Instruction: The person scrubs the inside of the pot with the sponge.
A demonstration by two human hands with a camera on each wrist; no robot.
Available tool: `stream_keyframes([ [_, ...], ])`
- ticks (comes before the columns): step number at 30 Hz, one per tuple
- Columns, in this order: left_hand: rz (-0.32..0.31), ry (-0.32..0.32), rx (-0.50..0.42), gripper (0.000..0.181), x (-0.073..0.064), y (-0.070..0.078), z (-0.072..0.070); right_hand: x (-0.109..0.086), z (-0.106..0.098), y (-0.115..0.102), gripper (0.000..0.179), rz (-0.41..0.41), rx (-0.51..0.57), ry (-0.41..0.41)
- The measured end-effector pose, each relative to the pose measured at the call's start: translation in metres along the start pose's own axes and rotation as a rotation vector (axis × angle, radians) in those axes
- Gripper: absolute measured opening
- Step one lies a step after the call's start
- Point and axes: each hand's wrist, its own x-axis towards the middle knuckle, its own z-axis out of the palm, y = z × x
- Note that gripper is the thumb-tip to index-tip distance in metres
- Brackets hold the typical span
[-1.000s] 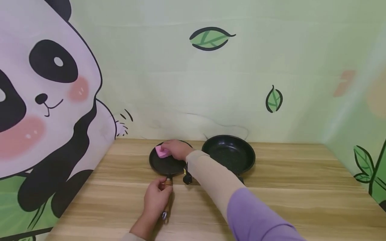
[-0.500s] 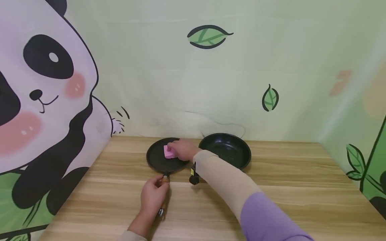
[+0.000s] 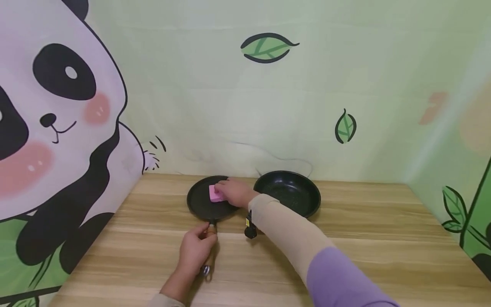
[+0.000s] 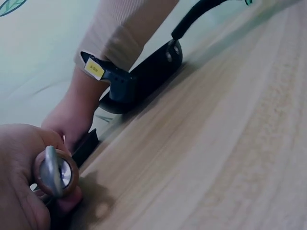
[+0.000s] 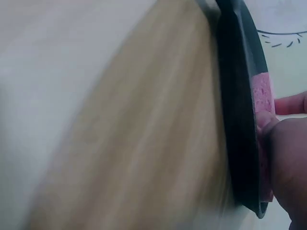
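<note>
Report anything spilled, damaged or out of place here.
Nothing looks spilled or damaged by the flat pan or deeper pan. One oddity: a thin wavy line on the wall, unlike the bold leaves; crease or print, I can't tell.

Indoors. Reads as a decorated nook or made-up set; exact room type can't be told. Clock by head view. Pale green backdrop [image 3: 215, 106], faint fold creases toward 12, enclosing three sides like hung printed sheeting. Nursery-style cartoons on it: big panda [image 3: 73, 123] at 9 to 10, leaf [image 3: 264, 48] at 12, smaller leaf [image 3: 345, 127] between 2 and 3, leafy stem [image 3: 454, 207] between 3 and 4. Wood-grain table [image 3: 241, 268] at 6, far edge against backdrop. Cookware lends a kitchen note: flat pan [image 3: 201, 206] at 7, deeper pan [image 3: 295, 194] between 4 and 5.
</note>
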Motion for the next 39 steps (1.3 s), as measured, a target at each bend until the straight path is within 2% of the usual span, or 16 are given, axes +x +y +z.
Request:
stream_keyframes([
  [3, -0.001, -0.015, -0.025, 0.050, 0.001, 0.000, 0.000, 0.005, 0.000, 0.003, 0.018, -0.045, 0.026, 0.020],
  [7, -0.008, -0.028, -0.041, 0.050, 0.001, -0.001, 0.000, 0.015, 0.001, 0.000, 0.017, -0.030, 0.062, 0.032],
  [14, -0.005, -0.019, -0.021, 0.052, 0.003, -0.001, 0.001, 0.031, -0.001, -0.016, 0.029, 0.097, -0.019, 0.033],
  [19, 0.002, 0.002, 0.049, 0.049, 0.002, -0.001, 0.001, 0.032, -0.003, -0.023, 0.034, 0.226, -0.101, 0.006],
  [23, 0.001, 0.012, 0.065, 0.049, 0.002, -0.002, 0.002, 0.029, -0.002, -0.025, 0.030, 0.279, -0.127, 0.006],
  [31, 0.026, -0.078, -0.028, 0.062, 0.005, -0.002, 0.002, 0.033, 0.002, -0.023, 0.039, 0.301, -0.123, 0.003],
  [34, 0.027, -0.094, -0.053, 0.063, 0.005, -0.001, 0.001, 0.037, 0.004, -0.024, 0.042, 0.299, -0.121, 0.003],
  [36, 0.024, -0.096, -0.068, 0.062, 0.005, -0.002, 0.000, 0.040, 0.006, -0.027, 0.042, 0.283, -0.117, 0.006],
  [39, 0.022, -0.102, -0.089, 0.060, 0.006, -0.002, -0.001, 0.045, 0.009, -0.035, 0.043, 0.216, -0.100, 0.021],
])
